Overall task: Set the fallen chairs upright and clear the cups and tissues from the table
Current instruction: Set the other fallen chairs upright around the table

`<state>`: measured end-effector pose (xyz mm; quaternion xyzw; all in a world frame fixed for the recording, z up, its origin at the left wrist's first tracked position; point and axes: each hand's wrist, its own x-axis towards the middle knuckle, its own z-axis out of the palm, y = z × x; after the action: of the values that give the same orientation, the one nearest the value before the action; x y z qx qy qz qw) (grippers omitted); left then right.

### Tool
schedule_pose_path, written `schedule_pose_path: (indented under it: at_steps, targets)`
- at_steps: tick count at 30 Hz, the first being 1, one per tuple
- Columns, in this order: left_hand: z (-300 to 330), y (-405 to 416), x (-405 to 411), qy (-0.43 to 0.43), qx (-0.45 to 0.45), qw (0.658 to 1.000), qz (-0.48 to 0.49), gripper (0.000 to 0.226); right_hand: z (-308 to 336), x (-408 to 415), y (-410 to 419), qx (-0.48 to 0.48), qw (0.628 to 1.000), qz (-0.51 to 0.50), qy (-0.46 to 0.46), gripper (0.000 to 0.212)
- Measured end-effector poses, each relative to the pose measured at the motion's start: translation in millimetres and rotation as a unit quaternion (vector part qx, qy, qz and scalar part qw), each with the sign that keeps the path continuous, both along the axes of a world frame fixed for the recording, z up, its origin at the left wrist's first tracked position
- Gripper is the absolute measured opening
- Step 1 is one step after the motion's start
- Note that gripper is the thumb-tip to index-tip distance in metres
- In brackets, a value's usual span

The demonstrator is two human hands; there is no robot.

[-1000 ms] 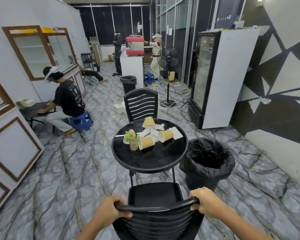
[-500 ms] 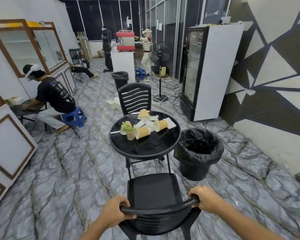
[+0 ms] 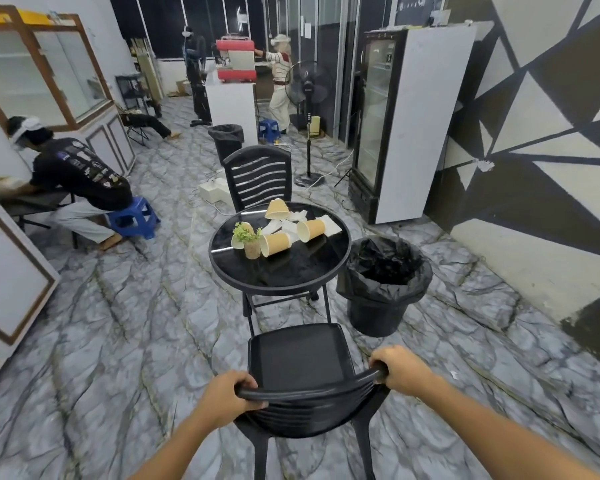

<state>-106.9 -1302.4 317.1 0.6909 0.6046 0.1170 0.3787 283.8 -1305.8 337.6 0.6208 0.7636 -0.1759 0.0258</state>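
STEP: seating near black slatted plastic chair [image 3: 302,368] upright before round black glass table [image 3: 291,271] | HANDS: left hand [image 3: 231,396] and right hand [image 3: 404,370] both clamp its top rail | NEXT: release, then collect tan paper cups [image 3: 276,243] and white tissues [image 3: 291,223] into black lined bin [image 3: 383,282] beside table

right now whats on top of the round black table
On the table: paper cups tipped over, crumpled white tissues and a small potted plant. One cup sits partly hidden behind the plant. Whatever lies beneath the tissues cannot be seen.
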Motion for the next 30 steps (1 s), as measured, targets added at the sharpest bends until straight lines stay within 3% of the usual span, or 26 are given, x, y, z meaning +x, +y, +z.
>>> schedule_pose_path:
  at_steps: [5, 9, 12, 15, 23, 30]
  targets:
    - [10, 4, -9, -0.021, -0.054, 0.998, -0.036, 0.058, 8, 0, -7, 0.019, 0.999, 0.011, 0.032, 0.017]
    - [34, 13, -3, -0.036, -0.057, 0.997, -0.045, 0.073, 27, 4, -8, 0.005, 0.998, 0.022, 0.062, 0.048]
    - [58, 26, 11, -0.026, -0.016, 0.999, -0.031, 0.058, 43, 10, -7, -0.025, 0.998, 0.040, 0.049, 0.069]
    - [80, 40, 30, 0.005, 0.038, 0.999, -0.035, 0.056, 63, 16, 0, 0.008, 0.998, 0.029, 0.063, 0.070]
    - [137, 76, 88, 0.017, 0.100, 0.993, -0.057, 0.102, 125, 56, 42, 0.091, 0.990, -0.007, 0.107, 0.077]
    - [168, 99, 175, 0.024, 0.112, 0.993, -0.036, 0.110, 150, 138, 82, 0.105, 0.986, 0.010, 0.127, 0.081]
